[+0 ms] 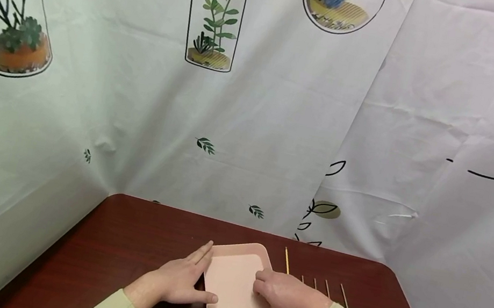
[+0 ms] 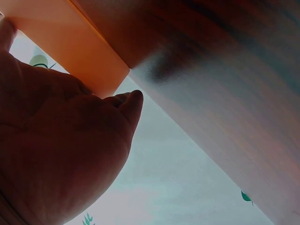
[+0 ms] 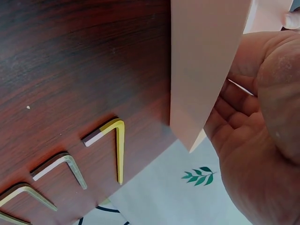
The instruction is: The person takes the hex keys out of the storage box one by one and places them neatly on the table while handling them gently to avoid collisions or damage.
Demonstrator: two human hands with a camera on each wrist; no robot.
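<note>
A pale pink rectangular tray (image 1: 233, 277) rests on the dark reddish-brown table. My left hand (image 1: 181, 280) lies against its left rim with fingers straight; the thumb reaches over into the tray. In the left wrist view this hand (image 2: 61, 140) stands by a corner of the tray wall. Across the right rim reaches my right hand (image 1: 287, 296), its fingers bent inside the tray. The right wrist view shows that hand (image 3: 262, 131) behind the tray wall (image 3: 201, 65), which hides the fingertips and anything between them.
Right of the tray, several L-shaped hex keys lie in a row: a yellow hex key (image 3: 120, 150) nearest it, then plain metal ones such as this hex key (image 3: 77, 174). White plant-print curtains (image 1: 252, 122) hang behind the table (image 1: 135, 233).
</note>
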